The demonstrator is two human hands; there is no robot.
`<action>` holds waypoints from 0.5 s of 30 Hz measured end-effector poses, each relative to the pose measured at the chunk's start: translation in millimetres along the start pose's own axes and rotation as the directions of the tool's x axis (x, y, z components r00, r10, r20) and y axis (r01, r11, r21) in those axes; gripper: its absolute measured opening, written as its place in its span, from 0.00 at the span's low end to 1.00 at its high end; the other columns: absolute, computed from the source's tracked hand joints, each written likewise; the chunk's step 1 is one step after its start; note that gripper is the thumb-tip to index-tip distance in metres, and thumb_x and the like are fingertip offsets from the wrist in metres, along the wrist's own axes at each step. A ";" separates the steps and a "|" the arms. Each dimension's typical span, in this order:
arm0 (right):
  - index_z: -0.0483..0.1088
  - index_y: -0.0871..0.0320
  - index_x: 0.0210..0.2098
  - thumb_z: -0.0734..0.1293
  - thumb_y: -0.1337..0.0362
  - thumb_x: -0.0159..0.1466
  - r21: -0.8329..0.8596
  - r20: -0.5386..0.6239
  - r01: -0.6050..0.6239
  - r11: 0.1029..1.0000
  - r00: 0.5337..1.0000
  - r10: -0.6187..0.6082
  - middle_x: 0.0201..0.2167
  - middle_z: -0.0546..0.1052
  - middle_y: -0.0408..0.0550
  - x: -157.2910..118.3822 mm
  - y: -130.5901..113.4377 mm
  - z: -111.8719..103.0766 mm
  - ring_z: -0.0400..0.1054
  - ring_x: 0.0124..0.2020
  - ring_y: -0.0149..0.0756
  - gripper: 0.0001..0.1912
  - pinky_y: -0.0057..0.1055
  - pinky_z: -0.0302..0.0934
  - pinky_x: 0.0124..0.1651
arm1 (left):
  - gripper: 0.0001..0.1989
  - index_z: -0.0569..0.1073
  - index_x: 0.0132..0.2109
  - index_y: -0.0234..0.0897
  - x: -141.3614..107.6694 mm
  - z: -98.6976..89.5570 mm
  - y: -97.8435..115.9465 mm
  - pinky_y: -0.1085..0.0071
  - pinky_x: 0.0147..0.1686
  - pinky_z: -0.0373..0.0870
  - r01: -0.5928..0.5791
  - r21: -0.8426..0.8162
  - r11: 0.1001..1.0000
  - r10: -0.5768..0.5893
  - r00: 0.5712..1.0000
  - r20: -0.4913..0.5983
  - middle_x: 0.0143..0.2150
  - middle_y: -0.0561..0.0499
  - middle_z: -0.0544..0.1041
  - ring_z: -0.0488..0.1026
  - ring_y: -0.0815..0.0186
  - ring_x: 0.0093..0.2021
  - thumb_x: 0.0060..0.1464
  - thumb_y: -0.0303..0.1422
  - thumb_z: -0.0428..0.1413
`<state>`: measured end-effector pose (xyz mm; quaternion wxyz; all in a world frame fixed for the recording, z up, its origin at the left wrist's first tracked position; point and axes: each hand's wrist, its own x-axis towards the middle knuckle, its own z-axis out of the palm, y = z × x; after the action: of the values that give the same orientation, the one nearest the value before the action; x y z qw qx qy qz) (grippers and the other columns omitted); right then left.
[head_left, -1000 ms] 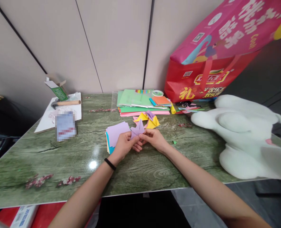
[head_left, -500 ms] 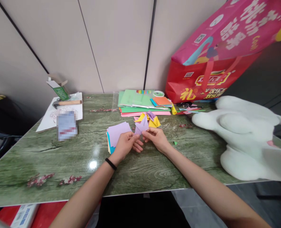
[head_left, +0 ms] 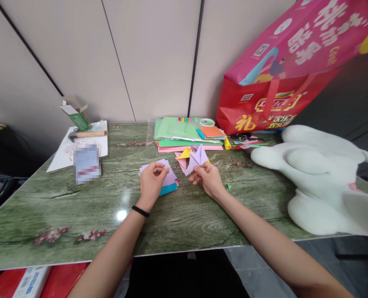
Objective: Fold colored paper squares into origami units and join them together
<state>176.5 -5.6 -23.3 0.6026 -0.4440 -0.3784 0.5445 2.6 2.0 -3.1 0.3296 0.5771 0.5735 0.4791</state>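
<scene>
My right hand (head_left: 209, 179) pinches a folded purple origami paper (head_left: 197, 159) by its lower edge, holding it up off the table. Over a stack of square coloured paper (head_left: 169, 188), purple on top with blue below, hovers my left hand (head_left: 153, 182). Its thumb and index finger are drawn together in a pinch; whether anything is between them, I cannot make out. Behind the held piece lie folded yellow (head_left: 185, 153) and pink paper (head_left: 180, 160), partly covered by it.
Coloured sheets (head_left: 176, 130) with a tape roll (head_left: 207, 122) and small orange squares (head_left: 212, 131) lie at the back. A white plush toy (head_left: 320, 174) and a red gift bag (head_left: 265, 107) fill the right. A hammer (head_left: 90, 134) and green box (head_left: 78, 118) are left.
My left hand has let go of the purple folded paper and moved left over the paper stack. My right hand alone now holds the paper, slightly further right and turned.
</scene>
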 end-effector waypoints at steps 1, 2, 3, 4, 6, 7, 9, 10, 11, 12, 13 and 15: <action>0.63 0.59 0.26 0.72 0.58 0.46 0.001 -0.005 0.013 1.000 1.000 -0.013 0.15 0.72 0.39 0.3 -0.2 -0.1 0.67 0.15 0.27 0.16 0.19 0.59 0.13 | 0.07 0.71 0.33 0.35 2.9 -3.2 -1.2 0.67 0.33 0.70 -0.056 0.111 0.992 0.062 0.997 -0.050 0.28 0.50 0.77 0.75 0.64 0.30 0.45 0.32 0.59; 0.64 0.59 0.27 0.72 0.59 0.46 0.001 -0.007 0.027 1.000 1.000 -0.027 0.15 0.72 0.38 0.5 -0.4 -0.3 0.67 0.15 0.27 0.15 0.18 0.59 0.13 | 0.08 0.71 0.34 0.35 5.2 -5.8 -2.4 0.66 0.37 0.70 -0.105 0.208 0.973 0.117 0.992 -0.048 0.31 0.49 0.78 0.75 0.63 0.34 0.44 0.32 0.60; 0.64 0.59 0.27 0.71 0.60 0.47 0.002 -0.009 0.039 0.999 0.999 -0.039 0.15 0.71 0.37 0.7 -0.6 -0.5 0.66 0.15 0.26 0.14 0.18 0.59 0.14 | 0.11 0.72 0.35 0.35 6.8 -7.8 -3.6 0.64 0.40 0.68 -0.142 0.311 0.940 0.154 0.988 -0.015 0.34 0.48 0.78 0.74 0.61 0.37 0.42 0.31 0.62; 0.64 0.59 0.27 0.71 0.60 0.47 0.006 -0.014 0.051 0.999 0.999 -0.051 0.15 0.71 0.37 0.9 -0.9 -0.7 0.66 0.15 0.26 0.14 0.18 0.60 0.14 | 0.14 0.72 0.37 0.35 7.6 -9.0 -4.9 0.62 0.42 0.67 -0.171 0.395 0.903 0.176 0.984 0.023 0.37 0.47 0.78 0.73 0.59 0.40 0.40 0.32 0.63; 0.64 0.59 0.25 0.71 0.59 0.49 0.024 -0.030 0.069 0.997 0.997 -0.068 0.16 0.71 0.37 1.4 -1.4 -1.3 0.66 0.16 0.25 0.13 0.17 0.60 0.14 | 0.20 0.73 0.40 0.35 7.5 -9.5 -7.6 0.60 0.45 0.65 -0.218 0.512 0.831 0.187 0.976 0.113 0.41 0.46 0.77 0.71 0.56 0.44 0.37 0.33 0.65; 0.64 0.59 0.25 0.71 0.58 0.50 0.038 -0.040 0.070 0.997 0.997 -0.068 0.17 0.71 0.37 1.7 -1.6 -1.7 0.66 0.16 0.24 0.13 0.17 0.60 0.14 | 0.23 0.72 0.42 0.35 6.9 -9.1 -9.0 0.60 0.46 0.64 -0.236 0.546 0.804 0.182 0.972 0.152 0.42 0.45 0.76 0.71 0.55 0.45 0.36 0.35 0.66; 0.63 0.59 0.25 0.70 0.56 0.51 0.067 -0.050 0.047 0.997 0.998 -0.044 0.19 0.73 0.39 2.0 -1.7 -2.2 0.67 0.16 0.25 0.14 0.17 0.60 0.14 | 0.27 0.72 0.45 0.36 5.5 -7.8 -11.6 0.59 0.46 0.63 -0.272 0.580 0.768 0.166 0.959 0.230 0.44 0.45 0.75 0.69 0.53 0.47 0.34 0.38 0.67; 0.63 0.59 0.25 0.69 0.55 0.52 0.077 -0.047 0.028 0.997 0.999 -0.024 0.21 0.74 0.41 2.0 -1.5 -2.4 0.68 0.16 0.25 0.15 0.18 0.61 0.14 | 0.28 0.72 0.45 0.37 4.9 -7.2 -12.7 0.59 0.47 0.63 -0.290 0.590 0.754 0.156 0.951 0.268 0.45 0.45 0.75 0.68 0.52 0.48 0.33 0.40 0.67; 0.63 0.59 0.26 0.68 0.54 0.54 0.079 -0.039 0.007 0.997 0.999 -0.004 0.22 0.75 0.42 2.0 -1.2 -2.5 0.68 0.16 0.26 0.15 0.19 0.61 0.14 | 0.29 0.72 0.45 0.38 4.6 -6.9 -13.5 0.58 0.47 0.62 -0.306 0.597 0.742 0.144 0.942 0.304 0.45 0.45 0.74 0.67 0.52 0.49 0.32 0.40 0.67; 0.62 0.59 0.26 0.67 0.54 0.54 0.075 -0.028 -0.010 0.997 1.000 0.012 0.22 0.76 0.43 1.9 -0.8 -2.6 0.69 0.16 0.27 0.15 0.19 0.62 0.14 | 0.29 0.73 0.45 0.39 4.3 -6.9 -14.1 0.58 0.48 0.62 -0.323 0.601 0.731 0.134 0.932 0.337 0.46 0.46 0.73 0.66 0.52 0.50 0.32 0.41 0.67; 0.62 0.59 0.26 0.67 0.53 0.55 0.067 -0.016 -0.020 0.998 1.000 0.022 0.22 0.76 0.44 1.9 -0.4 -2.6 0.69 0.16 0.28 0.16 0.20 0.62 0.14 | 0.29 0.73 0.45 0.40 4.3 -7.0 -14.5 0.58 0.48 0.61 -0.337 0.604 0.722 0.127 0.923 0.363 0.47 0.46 0.73 0.66 0.52 0.50 0.31 0.41 0.67; 0.63 0.59 0.26 0.66 0.52 0.56 0.055 -0.002 -0.017 0.998 1.000 0.017 0.21 0.76 0.44 1.9 -0.1 -2.9 0.68 0.16 0.27 0.17 0.20 0.62 0.15 | 0.28 0.73 0.45 0.41 4.4 -7.8 -14.8 0.58 0.48 0.60 -0.348 0.612 0.710 0.112 0.914 0.390 0.48 0.47 0.72 0.64 0.52 0.51 0.32 0.40 0.67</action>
<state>179.6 -4.0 -24.2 0.6106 -0.4311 -0.3586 0.5593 -10.2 6.9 -13.6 0.1266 0.7946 0.5668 0.1770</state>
